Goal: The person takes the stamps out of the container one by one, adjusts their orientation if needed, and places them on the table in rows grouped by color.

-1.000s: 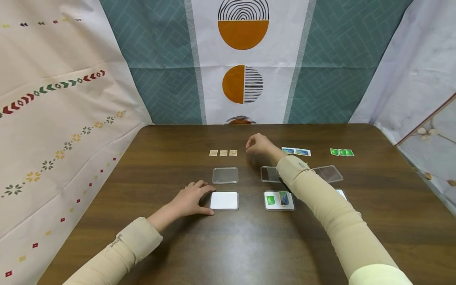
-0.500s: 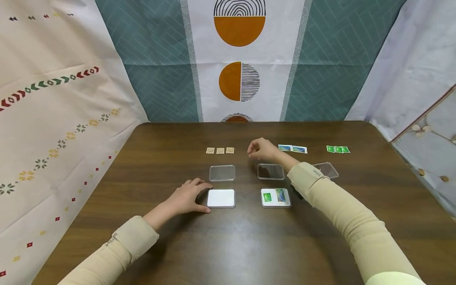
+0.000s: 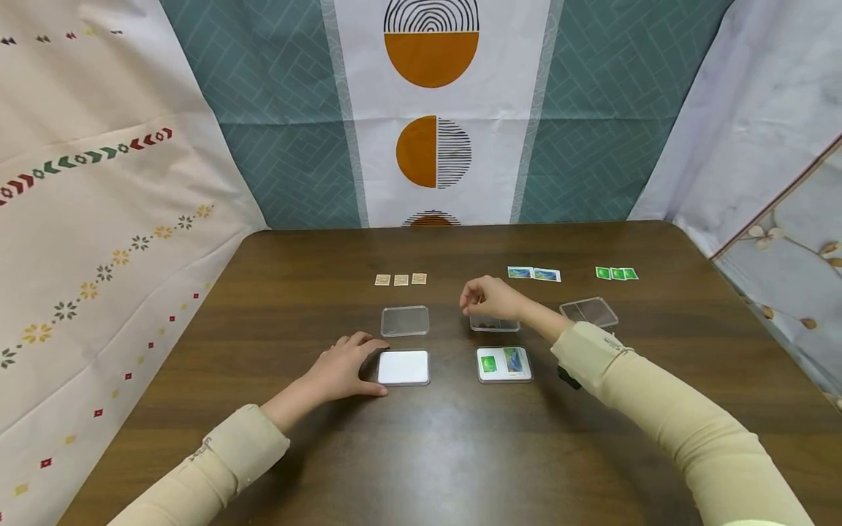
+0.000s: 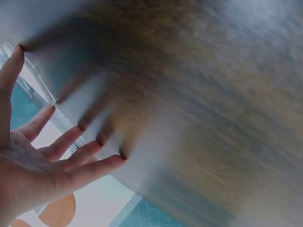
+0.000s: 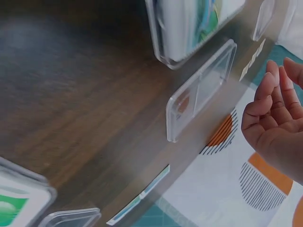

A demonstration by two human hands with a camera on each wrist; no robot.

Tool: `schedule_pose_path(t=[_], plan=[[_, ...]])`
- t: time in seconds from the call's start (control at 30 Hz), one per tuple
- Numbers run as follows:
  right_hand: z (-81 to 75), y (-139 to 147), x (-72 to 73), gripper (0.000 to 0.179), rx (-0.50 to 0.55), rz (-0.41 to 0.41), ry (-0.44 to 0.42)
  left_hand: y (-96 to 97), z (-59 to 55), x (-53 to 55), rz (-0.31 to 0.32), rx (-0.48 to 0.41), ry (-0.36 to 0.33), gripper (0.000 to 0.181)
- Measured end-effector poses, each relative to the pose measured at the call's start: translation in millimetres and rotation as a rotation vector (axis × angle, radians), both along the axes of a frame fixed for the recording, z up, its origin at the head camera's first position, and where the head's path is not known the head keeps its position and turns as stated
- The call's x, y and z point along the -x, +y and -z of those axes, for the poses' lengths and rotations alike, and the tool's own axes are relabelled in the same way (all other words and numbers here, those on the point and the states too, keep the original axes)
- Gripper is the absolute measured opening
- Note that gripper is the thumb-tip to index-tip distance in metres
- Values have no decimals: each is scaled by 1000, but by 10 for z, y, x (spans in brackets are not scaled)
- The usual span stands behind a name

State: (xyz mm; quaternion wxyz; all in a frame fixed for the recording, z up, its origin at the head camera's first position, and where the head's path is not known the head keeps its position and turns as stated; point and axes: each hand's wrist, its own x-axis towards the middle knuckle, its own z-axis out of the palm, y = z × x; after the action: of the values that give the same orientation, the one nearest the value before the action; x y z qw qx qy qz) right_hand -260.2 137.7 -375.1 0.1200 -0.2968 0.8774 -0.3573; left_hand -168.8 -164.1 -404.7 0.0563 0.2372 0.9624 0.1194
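My left hand (image 3: 345,365) rests at the left side of a clear case holding a blank white card (image 3: 403,367), thumb and fingers spread at its edge. In the left wrist view its fingertips (image 4: 116,161) look straight and spread. My right hand (image 3: 498,298) is over the middle clear lid (image 3: 495,326), with fingers curled and thumb close to the forefinger. I cannot tell whether a small stamp is between them. Below that lid lies a case with a white card (image 3: 503,372) bearing a green stamp (image 3: 488,364) and a blue landscape stamp (image 3: 514,360).
Three tan stamps (image 3: 400,280), two blue stamps (image 3: 533,273) and three green stamps (image 3: 617,273) lie along the back of the table. Clear lids stand at left (image 3: 404,321) and right (image 3: 595,313). My right forearm hides another case (image 5: 19,201) in the head view.
My right hand has come back from beside the tan stamps, toward me and to the right, over the middle lid. The left hand stays at its case. The head view has shifted slightly.
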Motion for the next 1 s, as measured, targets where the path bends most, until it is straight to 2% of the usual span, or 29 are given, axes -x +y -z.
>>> schedule_pose_path(t=[0.2,0.3,0.53,0.8,1.0], plan=[[0,80,-139,5,7,-38,17,57,-45,-12,-13,29,33,74],[1,130,-201,4,13,-53,18,104,-75,-18,-17,39,27,74],[7,242,-292,5,17,-45,23,209,-105,-36,-22,32,27,69],[9,343,-409,5,0,-16,27,353,-74,-61,11,23,70,64],[54,421,-482,6,-14,-4,47,462,-83,-29,37,30,78,65]])
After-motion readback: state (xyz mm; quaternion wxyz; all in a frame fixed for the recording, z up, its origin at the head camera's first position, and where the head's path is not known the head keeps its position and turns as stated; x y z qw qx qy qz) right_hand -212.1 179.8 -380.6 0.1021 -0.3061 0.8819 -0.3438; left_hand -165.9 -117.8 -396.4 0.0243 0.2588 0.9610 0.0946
